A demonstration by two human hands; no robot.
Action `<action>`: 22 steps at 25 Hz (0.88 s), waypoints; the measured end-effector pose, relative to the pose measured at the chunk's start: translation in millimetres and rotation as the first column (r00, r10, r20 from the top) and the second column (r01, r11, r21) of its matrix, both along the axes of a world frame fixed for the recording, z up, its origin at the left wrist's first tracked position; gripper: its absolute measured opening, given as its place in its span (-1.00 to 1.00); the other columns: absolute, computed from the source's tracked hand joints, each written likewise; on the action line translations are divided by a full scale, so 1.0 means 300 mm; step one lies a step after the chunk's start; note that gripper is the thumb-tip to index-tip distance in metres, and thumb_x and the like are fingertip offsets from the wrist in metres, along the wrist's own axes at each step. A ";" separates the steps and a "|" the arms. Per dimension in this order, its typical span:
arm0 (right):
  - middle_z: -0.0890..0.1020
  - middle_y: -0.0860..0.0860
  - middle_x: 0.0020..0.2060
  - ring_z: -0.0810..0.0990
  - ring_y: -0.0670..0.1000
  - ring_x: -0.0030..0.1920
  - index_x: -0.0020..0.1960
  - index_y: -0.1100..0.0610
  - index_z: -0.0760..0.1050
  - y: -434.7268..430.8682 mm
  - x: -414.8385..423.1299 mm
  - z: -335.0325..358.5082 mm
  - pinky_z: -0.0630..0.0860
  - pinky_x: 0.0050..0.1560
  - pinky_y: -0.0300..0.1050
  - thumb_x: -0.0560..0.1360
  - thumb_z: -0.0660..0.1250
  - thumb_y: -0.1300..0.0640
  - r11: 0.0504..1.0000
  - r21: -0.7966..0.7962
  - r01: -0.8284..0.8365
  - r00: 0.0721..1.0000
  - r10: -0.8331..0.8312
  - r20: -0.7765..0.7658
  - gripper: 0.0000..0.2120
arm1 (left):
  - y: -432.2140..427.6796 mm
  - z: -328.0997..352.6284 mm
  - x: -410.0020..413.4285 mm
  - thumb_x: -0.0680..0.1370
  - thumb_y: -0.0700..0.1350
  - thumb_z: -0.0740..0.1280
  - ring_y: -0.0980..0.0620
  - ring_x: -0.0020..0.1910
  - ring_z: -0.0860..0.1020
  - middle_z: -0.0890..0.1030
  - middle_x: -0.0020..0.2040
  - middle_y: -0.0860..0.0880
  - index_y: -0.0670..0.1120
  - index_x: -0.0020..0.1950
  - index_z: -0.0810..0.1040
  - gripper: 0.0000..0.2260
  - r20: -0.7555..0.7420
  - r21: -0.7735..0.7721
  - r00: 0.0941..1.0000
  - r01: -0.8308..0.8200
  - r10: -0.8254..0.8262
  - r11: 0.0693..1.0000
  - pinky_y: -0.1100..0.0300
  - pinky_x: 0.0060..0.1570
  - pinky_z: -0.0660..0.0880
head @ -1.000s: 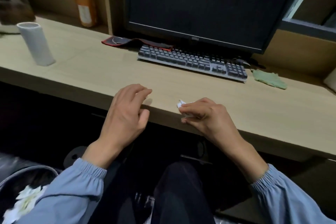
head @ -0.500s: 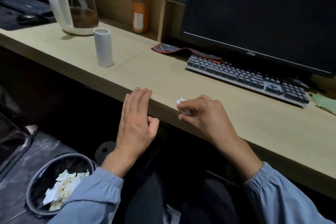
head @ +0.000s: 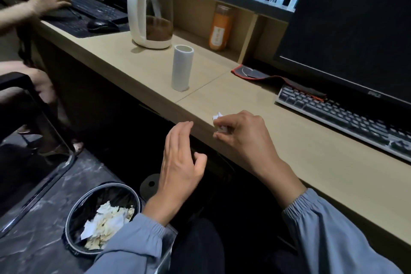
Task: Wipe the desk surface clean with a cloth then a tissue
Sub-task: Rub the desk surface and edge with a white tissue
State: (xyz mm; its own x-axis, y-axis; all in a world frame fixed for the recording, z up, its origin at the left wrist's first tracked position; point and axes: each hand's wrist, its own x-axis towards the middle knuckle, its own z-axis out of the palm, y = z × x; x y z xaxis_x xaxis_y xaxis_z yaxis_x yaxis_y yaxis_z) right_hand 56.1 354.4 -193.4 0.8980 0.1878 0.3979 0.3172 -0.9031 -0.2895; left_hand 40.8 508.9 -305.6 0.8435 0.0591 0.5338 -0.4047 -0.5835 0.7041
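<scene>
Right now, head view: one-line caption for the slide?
Right hand pinches a crumpled tissue at the desk edge; left hand open beside it; bin of paper scraps below.

My right hand [head: 244,138] hid most of the tissue [head: 217,116]; the monitor [head: 355,29] and keyboard [head: 344,118] ran off the right edge.

Kettle [head: 151,9], white roll [head: 182,68] (upright), orange bottle [head: 220,26] — bin [head: 93,200] holds crumpled paper [head: 106,220].
</scene>
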 end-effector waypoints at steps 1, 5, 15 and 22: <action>0.52 -0.05 -0.32 0.53 0.00 -0.15 -0.11 0.02 0.69 0.029 0.027 -0.005 0.36 -0.20 -0.15 0.38 0.58 0.09 1.000 -0.007 -0.013 1.000 0.013 0.005 -0.88 | 0.009 -0.004 0.007 0.48 -0.30 0.37 -0.03 0.53 0.31 0.35 0.49 -0.09 -0.16 0.56 0.32 -0.35 -0.012 -0.007 1.000 -0.004 0.004 1.000 0.06 0.56 0.25; 0.56 0.07 -0.26 0.51 0.07 -0.14 -0.13 0.03 0.65 0.143 0.144 -0.030 0.29 -0.23 -0.13 0.41 0.51 0.08 1.000 0.000 -0.006 1.000 0.006 -0.015 -0.93 | 0.049 -0.022 0.031 0.46 -0.25 0.35 -0.06 0.50 0.34 0.36 0.48 -0.08 -0.15 0.56 0.32 -0.35 -0.056 -0.010 0.996 -0.071 0.070 0.997 -0.02 0.54 0.30; 0.53 0.14 -0.06 0.55 0.19 -0.12 0.00 0.14 0.68 0.347 0.256 -0.049 0.47 -0.12 -0.06 0.51 0.40 0.21 0.997 0.049 0.051 0.998 -0.050 -0.027 -0.89 | 0.117 -0.009 0.008 0.48 -0.19 0.31 -0.07 0.50 0.34 0.34 0.48 -0.06 -0.11 0.58 0.29 -0.36 -0.150 -0.034 0.980 -0.133 0.127 0.990 -0.08 0.52 0.32; 0.47 0.10 -0.16 0.52 0.20 -0.17 -0.04 0.12 0.67 0.277 0.192 -0.040 0.40 -0.18 -0.08 0.52 0.27 0.23 0.999 0.010 0.040 0.997 -0.039 -0.067 -0.80 | 0.095 0.039 -0.043 0.54 -0.24 0.36 -0.01 0.51 0.31 0.34 0.50 -0.05 -0.10 0.59 0.29 -0.38 -0.153 -0.018 0.985 -0.086 0.082 0.996 0.03 0.52 0.29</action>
State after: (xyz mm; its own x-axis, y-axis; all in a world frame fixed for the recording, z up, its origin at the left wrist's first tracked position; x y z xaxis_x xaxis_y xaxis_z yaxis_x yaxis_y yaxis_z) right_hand 113.7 437.3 -205.4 0.9293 0.1473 0.3386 0.2607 -0.9111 -0.3194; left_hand 27.8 537.3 -294.0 0.9061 0.1446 0.3977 -0.2423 -0.5932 0.7678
